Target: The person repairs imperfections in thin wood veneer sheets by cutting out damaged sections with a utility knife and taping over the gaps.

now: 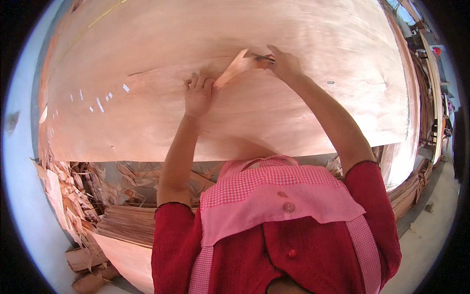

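Veneer sheet (293, 108): pressed flat by open left hand (198, 95); blade (264, 58) gripped in closed right hand (284, 63), strip (234, 68) lifted. Risk: fingers nicked if blade slips.

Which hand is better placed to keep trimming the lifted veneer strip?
Probably the right hand: it holds the small blade at the strip's raised end, while the left hand presses the veneer sheet flat.
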Tool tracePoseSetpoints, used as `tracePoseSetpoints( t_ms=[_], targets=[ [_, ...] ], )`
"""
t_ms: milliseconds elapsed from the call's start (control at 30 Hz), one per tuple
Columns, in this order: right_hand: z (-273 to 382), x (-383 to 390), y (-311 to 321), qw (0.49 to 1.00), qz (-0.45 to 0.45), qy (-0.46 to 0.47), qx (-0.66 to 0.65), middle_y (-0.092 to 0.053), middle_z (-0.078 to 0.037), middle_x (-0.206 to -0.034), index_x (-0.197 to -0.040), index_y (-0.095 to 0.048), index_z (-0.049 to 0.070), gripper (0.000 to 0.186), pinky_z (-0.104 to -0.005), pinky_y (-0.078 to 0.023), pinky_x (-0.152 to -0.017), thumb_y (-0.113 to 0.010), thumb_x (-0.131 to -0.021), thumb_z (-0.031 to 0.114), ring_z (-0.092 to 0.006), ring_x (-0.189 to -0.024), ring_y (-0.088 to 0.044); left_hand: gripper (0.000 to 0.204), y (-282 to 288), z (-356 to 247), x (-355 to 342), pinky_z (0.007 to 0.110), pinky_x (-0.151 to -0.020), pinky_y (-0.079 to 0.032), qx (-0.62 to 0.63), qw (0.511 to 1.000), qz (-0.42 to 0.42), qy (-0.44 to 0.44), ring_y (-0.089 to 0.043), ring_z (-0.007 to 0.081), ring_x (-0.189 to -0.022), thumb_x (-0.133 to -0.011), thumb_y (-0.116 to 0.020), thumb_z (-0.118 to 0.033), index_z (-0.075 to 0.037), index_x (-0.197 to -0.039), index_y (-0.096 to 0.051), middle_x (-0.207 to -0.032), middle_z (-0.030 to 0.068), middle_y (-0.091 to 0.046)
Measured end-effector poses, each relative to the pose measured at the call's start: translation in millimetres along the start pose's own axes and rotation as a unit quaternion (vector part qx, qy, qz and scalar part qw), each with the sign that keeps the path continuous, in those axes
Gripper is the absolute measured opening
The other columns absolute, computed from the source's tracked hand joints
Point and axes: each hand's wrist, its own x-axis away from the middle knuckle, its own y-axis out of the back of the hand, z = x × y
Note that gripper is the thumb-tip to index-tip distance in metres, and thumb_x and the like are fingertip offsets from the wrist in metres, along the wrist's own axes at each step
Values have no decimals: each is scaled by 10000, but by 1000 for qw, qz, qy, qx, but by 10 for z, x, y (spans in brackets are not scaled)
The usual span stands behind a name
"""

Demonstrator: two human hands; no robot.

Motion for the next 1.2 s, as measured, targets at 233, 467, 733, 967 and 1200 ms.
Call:
tracePoseSetpoints(
  t_ms=[233, 467, 733, 967, 1200],
  targets=[
    [138, -312, 163, 998, 3, -64, 8, -632, -129, -866, -873, -643, 108, 418, -397, -449, -752, -511, -794, 497, -280, -831, -601, 597, 35, -181, -43, 526, -943, -236, -60, 981, -149, 109, -368, 233, -1188, -704, -659, -274, -149, -1230, -406, -1237, 32, -439],
    [-1734, -499, 1526, 899, -260, -309, 167, -600, -149, -1031, -1225, -430, 117, 438, -413, -450, -783, -500, -814, 250, -296, -937, -591, 315, -114, -100, 43, 435, -865, -327, -42, 991, -122, -22, -450, 224, -1080, -734, -633, -203, -103, -1022, -553, -1122, 6, -517],
    [268, 359, -773, 843, 19, -62, -535, -516, -233, -986, -1165, -481, 61, 366, -404, -389, -875, -465, -854, 254, -339, -955, -497, 156, -70, -145, -34, 378, -818, -359, 8, 995, -102, -14, -504, 202, -954, -744, -564, -120, -127, -897, -593, -977, 0, -543],
    [440, 729, -652, 989, -58, 107, -80, -440, -156, -1139, -1212, -414, 47, 477, -386, -373, -910, -530, -751, 87, -313, -1084, -407, 152, -108, -241, 15, 400, -838, -366, -16, 996, -88, -5, -506, 227, -957, -775, -544, -132, -115, -915, -601, -971, 28, -544],
    [-1718, 2477, 32, 969, -69, -41, -234, -473, -120, -1165, -1193, -466, 111, 390, -394, -431, -853, -518, -807, 114, -316, -1051, -470, 137, -208, -296, 142, 362, -755, -468, 43, 990, -135, -16, -571, 278, -879, -798, -570, -125, -10, -820, -642, -891, 122, -620]
  ],
)
